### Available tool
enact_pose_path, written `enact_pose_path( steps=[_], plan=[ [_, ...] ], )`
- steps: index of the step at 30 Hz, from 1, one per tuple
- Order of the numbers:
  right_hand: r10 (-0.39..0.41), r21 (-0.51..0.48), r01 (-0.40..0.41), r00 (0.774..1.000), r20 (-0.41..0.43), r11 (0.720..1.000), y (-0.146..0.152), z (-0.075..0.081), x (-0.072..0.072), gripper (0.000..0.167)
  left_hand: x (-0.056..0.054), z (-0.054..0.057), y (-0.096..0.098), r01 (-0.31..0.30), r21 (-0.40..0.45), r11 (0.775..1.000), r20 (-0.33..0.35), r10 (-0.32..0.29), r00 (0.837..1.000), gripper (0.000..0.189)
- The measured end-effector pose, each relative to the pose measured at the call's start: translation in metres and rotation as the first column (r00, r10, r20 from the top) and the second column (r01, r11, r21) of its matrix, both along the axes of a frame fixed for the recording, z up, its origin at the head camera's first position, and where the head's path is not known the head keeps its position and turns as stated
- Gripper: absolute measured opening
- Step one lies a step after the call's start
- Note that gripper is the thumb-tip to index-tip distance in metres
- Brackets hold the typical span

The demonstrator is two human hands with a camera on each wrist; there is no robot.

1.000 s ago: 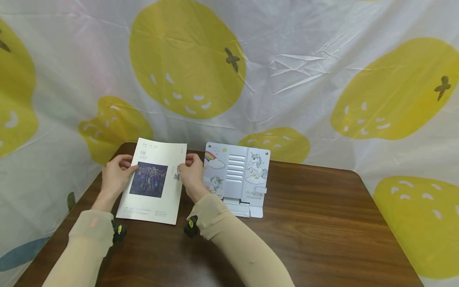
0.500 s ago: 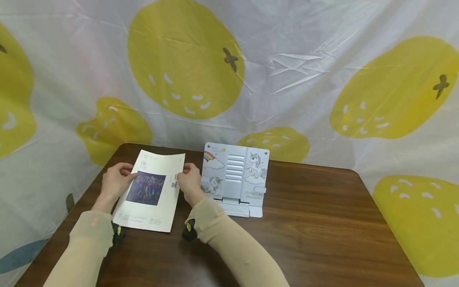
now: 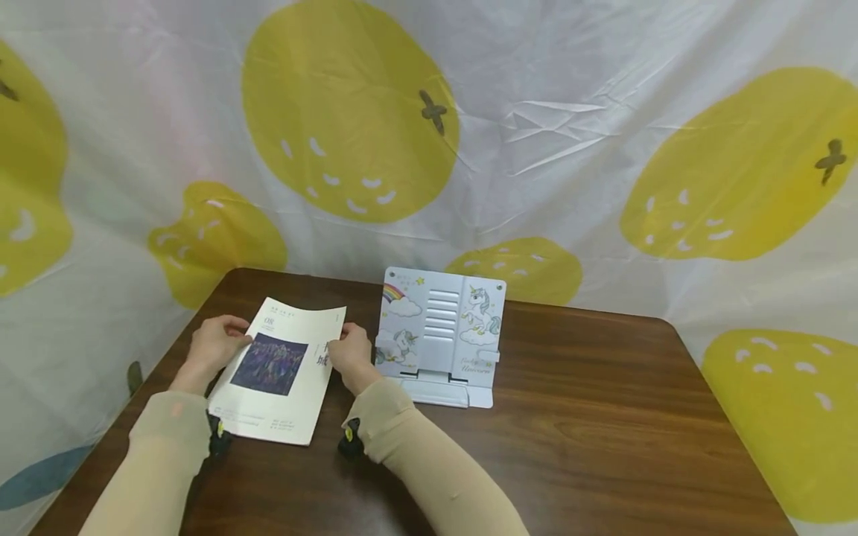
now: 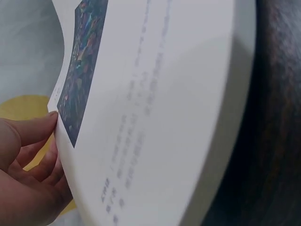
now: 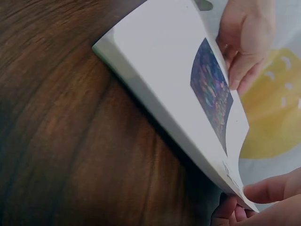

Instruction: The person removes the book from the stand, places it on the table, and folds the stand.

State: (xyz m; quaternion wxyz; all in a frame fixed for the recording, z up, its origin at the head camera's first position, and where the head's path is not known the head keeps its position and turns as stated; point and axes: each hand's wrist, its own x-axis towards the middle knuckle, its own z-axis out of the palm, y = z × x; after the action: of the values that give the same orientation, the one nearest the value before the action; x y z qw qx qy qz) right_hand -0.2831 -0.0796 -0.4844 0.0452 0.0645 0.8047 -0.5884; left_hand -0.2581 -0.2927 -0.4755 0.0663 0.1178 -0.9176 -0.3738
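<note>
A white paperback book (image 3: 275,409) with a dark purple picture on its cover lies tilted over the left part of the table, its far edge bowed. My left hand (image 3: 213,344) pinches its left side, thumb on the cover and fingers behind; the left wrist view shows this thumb (image 4: 40,128) at the edge. On the opposite side, my right hand (image 3: 351,356) pinches the book's right edge, which bends up between thumb and fingers in the right wrist view. Just right of that hand stands a white metal book stand (image 3: 439,327) with unicorn and rainbow prints.
The brown wooden table (image 3: 590,417) stretches to the right of the stand. Behind it hangs a white cloth (image 3: 536,171) with large yellow fruit prints. Black wrist cameras (image 3: 351,439) sit beneath both wrists.
Both hands have brought the book down and toward the body, and it lies flatter than before. Its far edge has bowed more. The book stand has stayed in place.
</note>
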Motion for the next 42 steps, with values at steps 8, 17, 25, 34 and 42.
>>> enact_pose_path(
  steps=[8,17,25,34,42],
  plan=[
    [0.055,0.156,-0.049,0.998,-0.036,0.987,0.002,-0.005,0.002,0.028,0.002,-0.003,-0.002,0.006,-0.026,1.000,0.047,-0.005,0.999,0.030],
    [0.083,0.337,-0.051,0.993,-0.079,0.940,0.003,-0.006,0.001,0.027,0.002,-0.007,-0.001,0.004,-0.032,0.999,0.088,-0.001,0.996,0.029],
    [0.112,0.356,-0.077,0.990,-0.080,0.931,0.001,-0.002,0.003,0.040,0.002,-0.004,0.000,0.036,-0.034,0.999,0.094,-0.033,0.995,0.032],
    [0.214,0.407,-0.156,0.971,-0.102,0.900,0.004,0.005,0.008,0.061,0.002,0.005,0.005,0.080,-0.045,0.996,0.180,-0.071,0.981,0.047],
    [0.345,0.449,-0.262,0.932,-0.111,0.854,0.012,0.023,0.014,0.070,0.003,0.016,0.012,0.129,-0.101,0.986,0.242,-0.102,0.965,0.060]
  ],
)
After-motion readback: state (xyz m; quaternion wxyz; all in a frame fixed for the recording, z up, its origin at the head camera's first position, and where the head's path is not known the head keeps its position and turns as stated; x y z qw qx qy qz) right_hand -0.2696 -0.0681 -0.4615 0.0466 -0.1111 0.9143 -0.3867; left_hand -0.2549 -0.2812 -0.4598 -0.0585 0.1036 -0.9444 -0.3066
